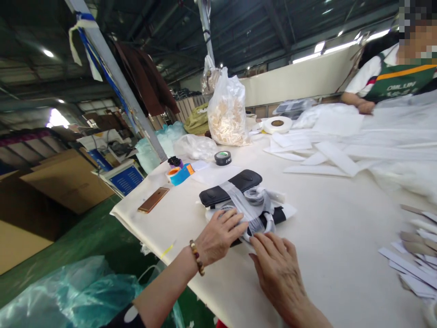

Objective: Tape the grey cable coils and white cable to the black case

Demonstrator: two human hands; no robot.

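In front of me lies a flat black leather-look bag [232, 187], with a translucent wrap band across its middle. Loops covered in whitish-grey wrapping [268, 218], which look like its handles, rest on the near side. Across the near left part of the bundle lies my left hand [218, 237], fingers stretched out and pressing on the wrapping; a beaded bracelet is on that wrist. My right hand [280, 269] touches the bundle's near edge with extended fingertips, its thumb apart. What sits under the fingertips is hidden.
Left of the bag are a phone [153, 200], a blue tape roll [180, 174] and a black tape roll [223, 158]. A filled plastic bag [228, 111] stands behind. White strips [336, 159] lie right, near a person in a green apron [399, 82]. The table edge [136, 232] runs along my left.
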